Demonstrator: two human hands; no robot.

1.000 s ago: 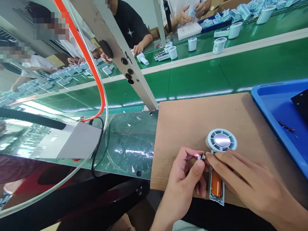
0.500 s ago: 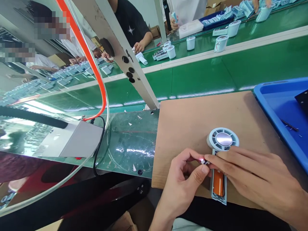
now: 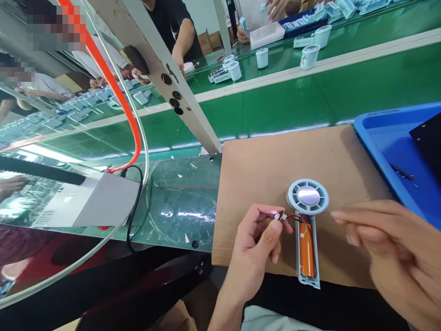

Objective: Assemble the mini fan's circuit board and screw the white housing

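A light-blue handheld fan [image 3: 308,196] lies face up on the cardboard, its handle open toward me. Inside the handle sits an orange cylindrical battery [image 3: 307,255], with a small white plug on thin wires near its top. My left hand [image 3: 253,246] pinches a tiny circuit board [image 3: 279,216] between thumb and fingertips, left of the handle. Red and black wires [image 3: 295,216] run from a white connector at the board into the fan's handle. My right hand [image 3: 386,243] is in the air right of the fan, slightly blurred, index finger extended, other fingers bent, with nothing visible in it.
Under the fan is a brown cardboard sheet [image 3: 251,174]. A blue tray [image 3: 370,133] with a black plate and small dark parts stands at right. A metal post [image 3: 193,110] and an orange hose [image 3: 134,138] rise at left. Co-workers sit across the green conveyor [image 3: 275,103].
My right hand has come off the small board and moved right, uncovering the handle and wires. My left hand still holds the board. The whole view has shifted slightly.
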